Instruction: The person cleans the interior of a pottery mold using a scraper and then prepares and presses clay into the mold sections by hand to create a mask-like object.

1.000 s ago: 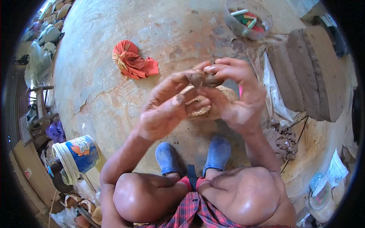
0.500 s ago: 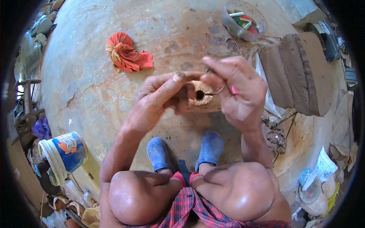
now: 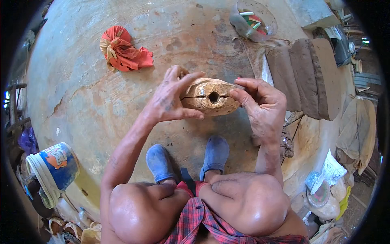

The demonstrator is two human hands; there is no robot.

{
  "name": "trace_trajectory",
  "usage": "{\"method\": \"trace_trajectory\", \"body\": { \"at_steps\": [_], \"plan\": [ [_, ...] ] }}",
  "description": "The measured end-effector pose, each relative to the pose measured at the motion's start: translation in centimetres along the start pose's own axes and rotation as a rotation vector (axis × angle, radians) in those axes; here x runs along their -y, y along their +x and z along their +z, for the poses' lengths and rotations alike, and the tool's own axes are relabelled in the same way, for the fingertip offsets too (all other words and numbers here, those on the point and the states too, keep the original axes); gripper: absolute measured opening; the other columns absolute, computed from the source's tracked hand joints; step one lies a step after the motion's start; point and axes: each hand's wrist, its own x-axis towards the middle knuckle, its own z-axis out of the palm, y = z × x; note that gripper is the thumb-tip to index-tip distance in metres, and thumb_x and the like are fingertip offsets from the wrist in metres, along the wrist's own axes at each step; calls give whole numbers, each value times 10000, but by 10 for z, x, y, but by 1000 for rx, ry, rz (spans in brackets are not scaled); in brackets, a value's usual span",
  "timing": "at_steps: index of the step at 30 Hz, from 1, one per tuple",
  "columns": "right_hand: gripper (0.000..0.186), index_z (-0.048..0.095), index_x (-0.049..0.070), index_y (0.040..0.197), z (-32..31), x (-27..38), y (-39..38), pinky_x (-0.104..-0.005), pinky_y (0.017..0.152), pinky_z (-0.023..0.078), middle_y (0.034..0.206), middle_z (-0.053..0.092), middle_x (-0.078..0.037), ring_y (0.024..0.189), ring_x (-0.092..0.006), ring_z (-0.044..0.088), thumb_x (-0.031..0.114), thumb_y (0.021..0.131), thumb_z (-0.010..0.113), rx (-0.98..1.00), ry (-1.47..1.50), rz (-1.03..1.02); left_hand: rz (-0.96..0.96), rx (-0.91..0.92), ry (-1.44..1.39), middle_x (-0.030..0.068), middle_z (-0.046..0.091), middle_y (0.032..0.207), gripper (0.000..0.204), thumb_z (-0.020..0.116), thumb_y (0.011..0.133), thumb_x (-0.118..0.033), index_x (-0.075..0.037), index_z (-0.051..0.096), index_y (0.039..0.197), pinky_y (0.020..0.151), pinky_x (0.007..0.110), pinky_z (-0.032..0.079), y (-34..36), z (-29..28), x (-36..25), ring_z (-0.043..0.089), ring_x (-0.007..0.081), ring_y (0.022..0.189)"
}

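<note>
A pale brown, roughly carved wooden block (image 3: 219, 102) with a dark round hole in its face and a split line across it sits between my hands. My left hand (image 3: 172, 97) is closed round the block's left end, thumb on top and fingers bent along its side. At the right end my right hand (image 3: 260, 103) has its fingers curled, thumb pressed on the block's edge; whether a small dark bit is between these fingertips I cannot tell. My feet in blue clogs (image 3: 213, 152) are below, between me and the block.
A red knotted cloth (image 3: 124, 57) lies ahead-left. A plastic bowl with small pieces (image 3: 268, 36), a stack of brown clay slabs (image 3: 304, 77) and a white packet (image 3: 333, 171) are on the right. A white-and-blue bucket (image 3: 61, 162) lies at left amid clutter.
Earlier both hands worked a small dark lump above the wooden block. Now they have parted sideways and down onto the block's two ends, showing its face and hole.
</note>
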Motion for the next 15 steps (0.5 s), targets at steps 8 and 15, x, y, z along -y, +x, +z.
{"method": "trace_trajectory", "body": {
  "at_steps": [8, 15],
  "plan": [
    [211, 802, -14, 1123, 11, 6, -6, -254, 711, 566, 909, 778, -60, 781, -101, 715, 36, 918, 819, -79, 3, -2, 8, -43, -53, 160, 557, 1266, 1029, 1002, 544, -511, -162, 642, 1443, 1036, 502, 501, 4, 25, 8, 570, 373, 1224],
    [212, 784, -19, 1185, 20, 11, -24, -224, 571, 507, 864, 774, -42, 688, -60, 685, 58, 993, 736, -54, -54, 291, 43, -100, -55, 143, 571, 1213, 986, 996, 545, -461, -181, 655, 1426, 994, 491, 504, 2, 26, 8, 580, 359, 1171]
  ]
}}
